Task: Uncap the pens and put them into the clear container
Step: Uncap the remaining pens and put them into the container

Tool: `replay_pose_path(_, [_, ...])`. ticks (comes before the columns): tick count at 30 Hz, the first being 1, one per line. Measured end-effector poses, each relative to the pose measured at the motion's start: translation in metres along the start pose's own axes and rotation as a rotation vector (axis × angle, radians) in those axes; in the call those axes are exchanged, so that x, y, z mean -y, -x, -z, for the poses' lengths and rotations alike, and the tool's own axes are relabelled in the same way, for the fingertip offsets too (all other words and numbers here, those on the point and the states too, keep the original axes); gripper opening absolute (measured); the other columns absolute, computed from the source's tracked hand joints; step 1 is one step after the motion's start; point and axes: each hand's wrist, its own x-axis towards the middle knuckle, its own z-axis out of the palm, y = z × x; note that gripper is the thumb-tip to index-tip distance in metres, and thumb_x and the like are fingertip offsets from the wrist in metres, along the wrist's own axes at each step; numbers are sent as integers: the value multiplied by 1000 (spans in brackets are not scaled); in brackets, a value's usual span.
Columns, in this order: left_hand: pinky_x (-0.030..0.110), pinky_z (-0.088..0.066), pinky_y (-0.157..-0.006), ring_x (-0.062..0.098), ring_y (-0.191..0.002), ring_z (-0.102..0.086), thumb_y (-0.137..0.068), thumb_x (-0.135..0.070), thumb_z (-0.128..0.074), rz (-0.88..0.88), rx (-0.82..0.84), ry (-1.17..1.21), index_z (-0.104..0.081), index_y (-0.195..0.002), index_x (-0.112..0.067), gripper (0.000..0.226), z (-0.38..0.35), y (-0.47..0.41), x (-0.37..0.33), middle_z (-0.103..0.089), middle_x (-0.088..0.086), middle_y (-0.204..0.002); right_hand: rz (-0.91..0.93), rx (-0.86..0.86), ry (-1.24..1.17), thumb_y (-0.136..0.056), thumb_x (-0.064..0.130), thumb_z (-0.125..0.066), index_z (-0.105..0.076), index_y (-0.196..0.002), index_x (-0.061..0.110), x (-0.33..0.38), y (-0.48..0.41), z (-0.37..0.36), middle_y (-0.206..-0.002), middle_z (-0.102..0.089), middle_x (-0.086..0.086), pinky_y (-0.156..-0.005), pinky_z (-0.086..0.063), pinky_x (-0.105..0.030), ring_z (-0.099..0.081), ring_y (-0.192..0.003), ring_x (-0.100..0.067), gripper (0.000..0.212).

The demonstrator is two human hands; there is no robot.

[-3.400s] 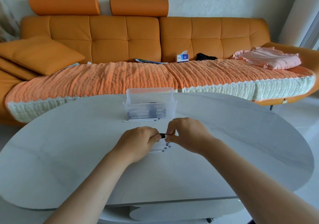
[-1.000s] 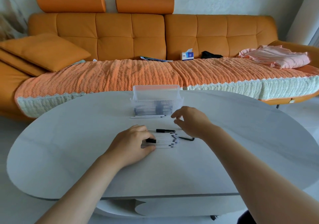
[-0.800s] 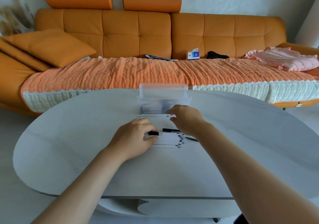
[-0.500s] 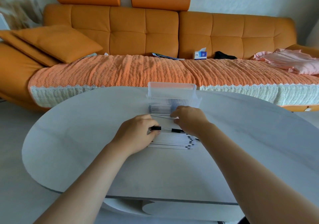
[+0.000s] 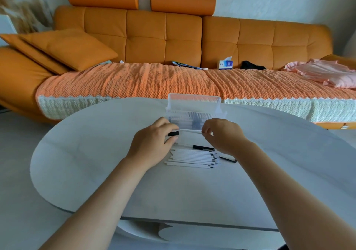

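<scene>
Mid-frame on the grey oval table [image 5: 96, 163], just below the clear container [image 5: 193, 107], the left hand [image 5: 152, 147] pinches a black cap [image 5: 173, 133] while the right hand [image 5: 223, 136] seemingly pinches a white pen [image 5: 190, 131], above the stacked pens [image 5: 190, 158].

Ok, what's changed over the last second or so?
The right hand went forward to the white pen in front of the clear container and now pinches its right end. The left hand, gripping a black cap, moved forward off the pen pile to that pen's left end. Pile, container and table stayed put.
</scene>
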Motion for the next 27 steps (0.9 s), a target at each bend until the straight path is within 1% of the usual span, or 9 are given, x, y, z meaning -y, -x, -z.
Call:
replay_pose_path(4, [21,-38,-54,9,-78,-62,-91,-38,-62,-12,-53,-28,-62,-122,-31,32,-4,-3,-7,-58,-17,-115,45,4,-172,-97,31,-55,-66,-99,32,-4,17,16,-97,-64,18,-64,-46,-21,-57,-78,-3,12])
replay_pose_path(8, [21,-38,-51,9,-77,-62,-90,-34,-63,-7,-97,-15,-67,-99,-30,11,-8,-6,-19,-64,-16,-96,31,-4,-304,-97,26,-58,-68,-99,30,-15,34,22,-87,-59,21,-72,-49,-22,-58,-80,-3,10])
replay_pose_path(12, [24,-44,-54,9,-77,-62,-91,-33,-63,-31,-105,13,-68,-95,-29,7,-13,-9,-37,-66,-15,-90,21,-33,-397,-97,18,-60,-70,-114,29,-26,44,20,-96,-63,19,-72,-39,-4,-60,-85,-3,23])
replay_pose_path(14, [22,-41,-54,9,-76,-62,-91,-33,-62,-35,-91,35,-68,-96,-29,8,-17,-9,-43,-66,-15,-90,-1,0,-451,-98,13,-56,-71,-118,27,-30,47,21,-98,-68,17,-73,-48,-10,-65,-82,-7,28])
replay_pose_path(16, [22,-41,-56,9,-78,-62,-92,-33,-61,-29,-69,58,-68,-99,-29,10,-21,-10,-47,-66,-16,-92,-41,43,-474,-99,12,-51,-70,-119,29,-34,51,25,-96,-70,16,-68,-56,-23,-68,-71,-14,33])
replay_pose_path(17, [23,-42,-58,8,-80,-61,-93,-34,-61,-24,-57,68,-68,-100,-30,11,-22,-11,-48,-65,-16,-93,-53,61,-471,-99,11,-49,-69,-120,30,-36,52,26,-96,-71,16,-63,-56,-24,-66,-65,-13,34])
replay_pose_path(21, [24,-44,-61,8,-85,-61,-93,-36,-60,-16,-19,92,-69,-103,-32,14,-27,-13,-51,-65,-17,-95,-42,97,-469,-101,14,-47,-70,-118,27,-39,53,27,-92,-72,13,-49,-40,-13,-50,-46,-1,31])
replay_pose_path(24, [26,-49,-66,6,-91,-62,-93,-41,-59,-3,-26,102,-66,-110,-37,19,-29,-15,-52,-65,-20,-104,-56,99,-470,-101,14,-47,-72,-111,24,-42,53,25,-88,-70,12,-49,-38,-10,-52,-48,2,29])
replay_pose_path(27, [24,-49,-69,4,-93,-62,-94,-45,-55,36,-76,95,-64,-115,-41,24,-29,-16,-49,-65,-22,-112,-102,68,-457,-101,11,-46,-74,-107,21,-47,54,23,-89,-69,9,-54,-38,-5,-54,-58,14,30])
